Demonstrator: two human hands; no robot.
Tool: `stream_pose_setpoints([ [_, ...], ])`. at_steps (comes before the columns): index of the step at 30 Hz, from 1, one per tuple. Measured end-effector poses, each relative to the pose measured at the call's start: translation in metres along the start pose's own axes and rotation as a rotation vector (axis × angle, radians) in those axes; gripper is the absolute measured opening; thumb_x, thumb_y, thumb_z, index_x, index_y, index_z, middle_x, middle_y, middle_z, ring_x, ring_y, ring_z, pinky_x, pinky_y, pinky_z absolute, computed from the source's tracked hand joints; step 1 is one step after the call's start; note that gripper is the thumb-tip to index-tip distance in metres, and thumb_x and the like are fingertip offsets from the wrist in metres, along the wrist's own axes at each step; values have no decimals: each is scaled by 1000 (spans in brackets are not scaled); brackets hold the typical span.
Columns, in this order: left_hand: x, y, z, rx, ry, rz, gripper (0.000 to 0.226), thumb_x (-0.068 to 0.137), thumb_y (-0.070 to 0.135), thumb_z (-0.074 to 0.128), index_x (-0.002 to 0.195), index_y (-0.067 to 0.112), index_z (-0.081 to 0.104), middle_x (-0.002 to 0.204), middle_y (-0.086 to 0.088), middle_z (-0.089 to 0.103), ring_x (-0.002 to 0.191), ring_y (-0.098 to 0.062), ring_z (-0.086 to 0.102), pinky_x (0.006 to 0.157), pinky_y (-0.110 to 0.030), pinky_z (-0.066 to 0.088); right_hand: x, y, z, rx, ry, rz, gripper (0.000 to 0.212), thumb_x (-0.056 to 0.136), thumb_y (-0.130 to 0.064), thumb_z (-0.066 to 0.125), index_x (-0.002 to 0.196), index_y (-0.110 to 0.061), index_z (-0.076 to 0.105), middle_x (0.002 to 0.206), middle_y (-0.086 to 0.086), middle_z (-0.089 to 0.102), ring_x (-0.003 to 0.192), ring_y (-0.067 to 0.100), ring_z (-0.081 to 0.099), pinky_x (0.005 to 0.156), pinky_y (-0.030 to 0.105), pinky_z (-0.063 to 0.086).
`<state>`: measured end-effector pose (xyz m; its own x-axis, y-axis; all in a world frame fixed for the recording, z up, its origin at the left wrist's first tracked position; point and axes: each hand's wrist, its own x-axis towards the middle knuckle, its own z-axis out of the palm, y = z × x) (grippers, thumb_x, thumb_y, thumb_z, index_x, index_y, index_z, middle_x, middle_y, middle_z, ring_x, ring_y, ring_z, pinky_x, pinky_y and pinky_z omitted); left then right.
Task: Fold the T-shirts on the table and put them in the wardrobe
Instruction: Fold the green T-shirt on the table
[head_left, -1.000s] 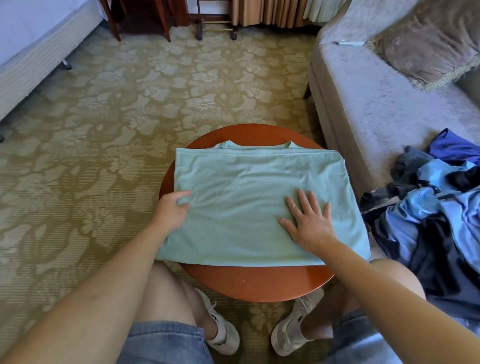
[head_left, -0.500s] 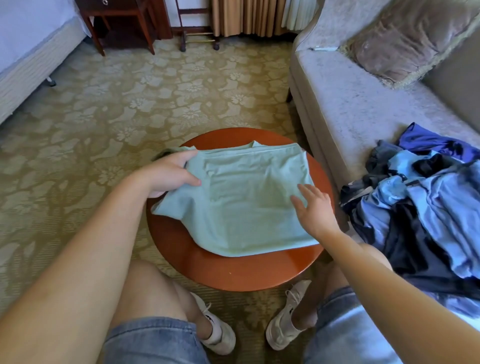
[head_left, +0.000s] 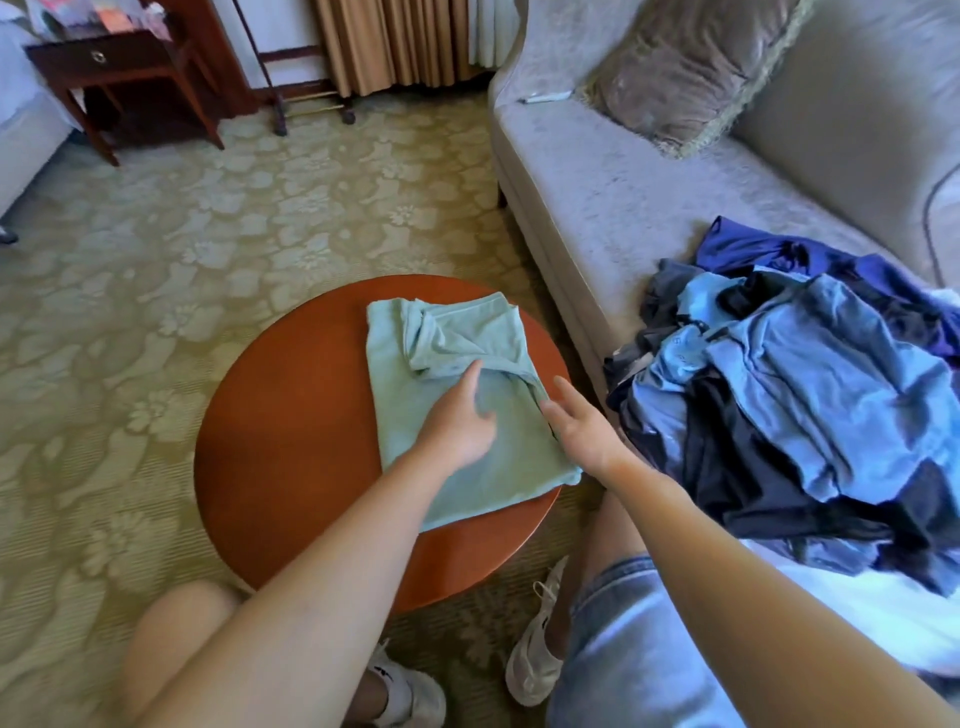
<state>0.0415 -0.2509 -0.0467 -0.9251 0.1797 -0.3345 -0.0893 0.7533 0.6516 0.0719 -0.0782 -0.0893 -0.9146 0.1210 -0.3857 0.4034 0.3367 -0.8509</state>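
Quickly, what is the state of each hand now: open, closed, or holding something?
Left hand: open, fingers resting on the folded green T-shirt.
Right hand: open, fingers straight at the T-shirt's right edge, holding nothing.

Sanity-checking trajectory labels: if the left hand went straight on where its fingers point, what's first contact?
The left hand lies on the green T-shirt. Going straight on, its fingertips would likely meet the shirt's bunched fold first. Its height above the cloth is unclear.

A folded green T-shirt (head_left: 410, 395) lies on the round table (head_left: 291, 441), the left hand (head_left: 457, 423) flat on it. The right hand (head_left: 582, 431), fingers spread, is at its three o'clock edge, towards a clothes pile (head_left: 789, 395).
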Motion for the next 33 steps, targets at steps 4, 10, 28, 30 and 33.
stream_pose_setpoints([
  [4,-18,-54,14,392,122,-89,68,99,33,44,156,23,7,160,-8,16,146,-29,15,118,-42,19,4,0,9,-294,27,-91,70,94,-30,57,154,-27,21,147,4,45,131,25,47,104,33,37],
  [10,-24,-90,22,459,106,-78,78,98,60,28,155,21,-7,163,-1,-11,149,-19,-15,120,-53,-3,-2,-15,37,-679,286,-482,42,89,-16,51,130,-9,57,129,14,55,111,39,56,91,45,50],
  [28,6,-158,-81,618,96,-13,103,84,77,39,153,25,-18,164,1,-7,149,-21,-12,120,-54,-4,60,-58,59,-1343,-82,-490,52,103,-40,27,149,-16,29,154,5,31,147,27,16,117,58,2],
  [30,14,-162,-99,603,192,-96,100,86,72,45,154,27,-13,164,-1,-2,150,-24,-7,118,-55,-1,49,-62,68,-1313,-31,-467,43,102,-42,30,131,-16,49,130,5,53,130,29,41,115,56,7],
  [33,17,-166,-115,527,358,-291,92,92,56,53,155,25,-7,162,-9,7,148,-32,5,118,-55,11,41,-74,77,-1318,52,-374,41,102,-44,33,112,-15,59,108,8,62,108,31,57,106,48,27],
])
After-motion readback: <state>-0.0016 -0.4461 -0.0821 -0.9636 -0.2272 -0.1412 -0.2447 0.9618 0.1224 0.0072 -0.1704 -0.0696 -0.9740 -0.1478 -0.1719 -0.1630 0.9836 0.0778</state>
